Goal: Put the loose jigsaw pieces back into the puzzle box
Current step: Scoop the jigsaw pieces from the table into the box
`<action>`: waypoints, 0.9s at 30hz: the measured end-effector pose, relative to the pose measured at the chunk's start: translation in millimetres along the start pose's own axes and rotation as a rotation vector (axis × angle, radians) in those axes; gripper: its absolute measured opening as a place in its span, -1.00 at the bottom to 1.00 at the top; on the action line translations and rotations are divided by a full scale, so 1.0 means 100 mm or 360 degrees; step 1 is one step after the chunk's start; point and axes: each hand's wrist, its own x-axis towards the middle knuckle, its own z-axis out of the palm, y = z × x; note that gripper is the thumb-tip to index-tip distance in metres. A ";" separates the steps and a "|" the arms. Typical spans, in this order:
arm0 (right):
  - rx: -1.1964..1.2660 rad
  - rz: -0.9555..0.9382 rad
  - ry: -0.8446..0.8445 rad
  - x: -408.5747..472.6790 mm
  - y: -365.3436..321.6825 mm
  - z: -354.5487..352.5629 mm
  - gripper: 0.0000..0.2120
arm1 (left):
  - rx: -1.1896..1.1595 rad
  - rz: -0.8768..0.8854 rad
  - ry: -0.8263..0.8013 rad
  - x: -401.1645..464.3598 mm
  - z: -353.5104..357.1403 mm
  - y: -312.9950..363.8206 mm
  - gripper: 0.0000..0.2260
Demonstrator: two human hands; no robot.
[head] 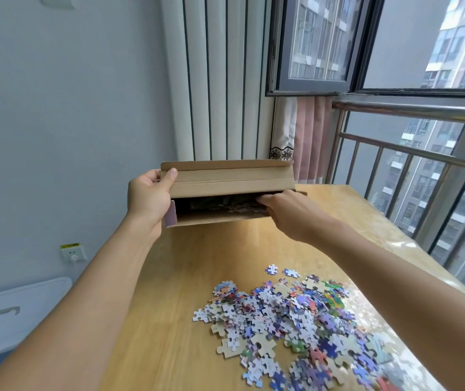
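Over the table's far end: the puzzle box (227, 193) is held up, its open side tipped toward the person, likely so pieces can be dropped in.
Left hand (149, 198): clamped on the box's left end, thumb over the raised lid, fingers behind; it seems to steady the box and hold the lid open.
Right hand (290, 213): fingertips reach into the dark opening at the right; whether they pinch any pieces, I cannot tell.
Box contents: some pieces already lie inside, dimly seen.
Loose jigsaw pieces (296, 320): a wide heap on the wooden table (169, 320), near the person, well apart from the box.
Progress: judged early, since most of the heap is still out.
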 end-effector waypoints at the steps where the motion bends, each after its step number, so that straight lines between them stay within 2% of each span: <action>1: 0.0145 -0.0054 0.0023 -0.02 -0.05 -0.06 -0.83 | -0.0003 -0.0004 0.0008 0.00 0.00 0.00 -0.73; 3: 0.0398 -0.0203 -0.0036 -0.10 -0.21 -0.21 -0.78 | -0.0022 -0.0003 0.0025 0.01 0.01 0.00 -0.72; 5: 0.0417 -0.0372 -0.0139 -0.19 -0.38 -0.26 -0.68 | -0.0046 0.0012 0.0029 0.00 0.03 -0.01 -0.75; 8: 0.0491 -0.0491 0.0044 -0.33 -0.56 -0.19 -0.81 | 0.0005 0.0091 0.0052 -0.11 0.05 -0.04 -0.82; 9: 0.0544 -0.0481 0.0083 -0.38 -0.60 -0.16 -0.80 | 0.0041 0.0119 0.0055 -0.15 0.05 -0.07 -0.81; 11: 0.0595 -0.0308 -0.0089 -0.45 -0.61 -0.08 -0.72 | 0.0111 0.0157 0.0059 -0.23 0.03 -0.16 -0.77; 13: 0.0390 -0.0046 -0.0343 -0.49 -0.50 0.09 -0.65 | 0.0144 0.0174 0.0087 -0.28 0.00 -0.25 -0.72; 15: 0.0266 0.0291 -0.0699 -0.55 -0.32 0.30 -0.49 | 0.0112 0.0179 0.0102 -0.37 -0.04 -0.34 -0.75; 18: 0.0671 0.0583 -0.1062 -0.65 -0.21 0.48 -0.37 | 0.0073 0.0176 0.0084 -0.54 -0.09 -0.51 -0.79; 23: 0.0902 0.0216 -0.1169 -0.80 -0.50 0.39 -0.22 | -0.0031 0.0165 0.0038 -0.65 -0.18 -0.78 -0.82; 26: 0.0988 0.0080 -0.1127 -0.81 -0.73 0.25 -0.21 | -0.0068 0.0156 0.0029 -0.68 -0.23 -0.91 -0.83; 27: 0.0986 0.0061 -0.1110 -0.79 -0.79 0.24 -0.15 | -0.0078 0.0152 0.0031 -0.68 -0.24 -0.95 -0.83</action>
